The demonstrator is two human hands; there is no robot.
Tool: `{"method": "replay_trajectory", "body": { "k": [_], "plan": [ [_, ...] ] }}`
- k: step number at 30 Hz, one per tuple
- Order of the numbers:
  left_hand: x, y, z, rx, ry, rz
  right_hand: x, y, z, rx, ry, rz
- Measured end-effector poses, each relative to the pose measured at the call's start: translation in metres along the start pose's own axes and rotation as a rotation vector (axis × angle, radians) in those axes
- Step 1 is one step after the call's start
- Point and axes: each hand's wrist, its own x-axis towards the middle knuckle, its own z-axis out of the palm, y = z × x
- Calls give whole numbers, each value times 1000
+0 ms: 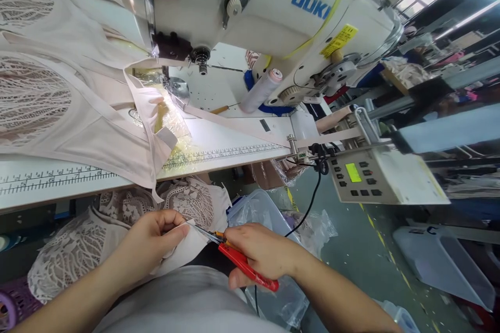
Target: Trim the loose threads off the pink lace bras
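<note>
Low in the view, my left hand point(162, 234) is closed, pinching the edge of a pale lace bra point(191, 247) on my lap. Red-handled scissors point(246, 265) sit in the grip of my right hand point(265, 250). Their metal blades point left and touch or nearly touch the pale fabric by my left fingertips. A small orange part shows by the blades; I cannot tell whether it belongs to the scissors. Above my hands, another pale bra point(105, 130) lies on the sewing table, its edge hanging over the front.
A JUKI sewing machine point(242, 5) stands over the white table point(219, 153), which has a printed ruler. A thread cone point(261, 91) is beside it. To the right are a control box point(363, 177) and a hanging black cable point(308, 213). Below stands a clear plastic bin point(253, 208).
</note>
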Motion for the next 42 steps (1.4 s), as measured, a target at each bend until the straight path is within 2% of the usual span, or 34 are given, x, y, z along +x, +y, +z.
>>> {"method": "replay_trajectory", "body": {
  "k": [6,12,24,28,31,34,36,42],
  "plan": [
    [2,-5,-1,-19,-6,7,-4,-9,-7,2,-12,85],
    [4,-6,-3,8,-4,32,-5,-9,-8,14,-17,94],
    [0,-8,-1,-10,-30,30,0,-2,9,141,85,113],
    [-3,-8,-4,15,-47,71,2,5,16,293,214,74],
    [-7,-8,-4,6,-3,102,4,3,18,426,433,-19],
    [-12,-8,-5,-31,17,86,7,-7,22,597,639,-174],
    [-15,-7,-5,-41,12,99,11,-17,25,659,692,-235],
    [-16,-5,-5,43,59,175,32,-33,36,555,823,-189]
  ]
}}
